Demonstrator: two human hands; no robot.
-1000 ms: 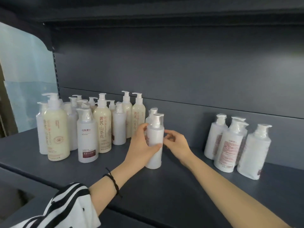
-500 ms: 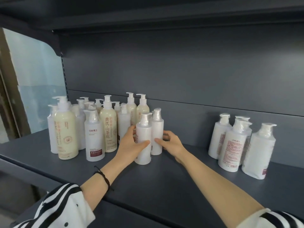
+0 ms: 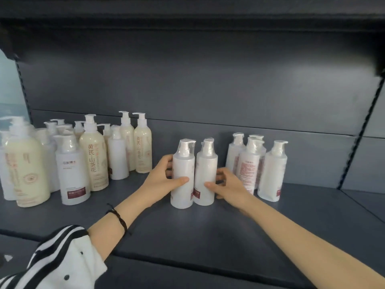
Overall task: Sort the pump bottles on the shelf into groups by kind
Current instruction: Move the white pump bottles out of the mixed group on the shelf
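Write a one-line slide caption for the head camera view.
Left hand grips one slim white plastic pump bottle, right hand its neighbouring twin bottle, upright on the dark grey metal shelf.

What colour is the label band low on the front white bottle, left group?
Dark red band on the white bottle; head view.

You face a dark grey shelf [image 3: 208, 236] with a matching back panel [image 3: 187, 80], an overhead board [image 3: 187, 13] across the frame's top, a slotted upright [image 3: 363, 130] at right, and a pale pane [image 3: 10, 90] at far left.
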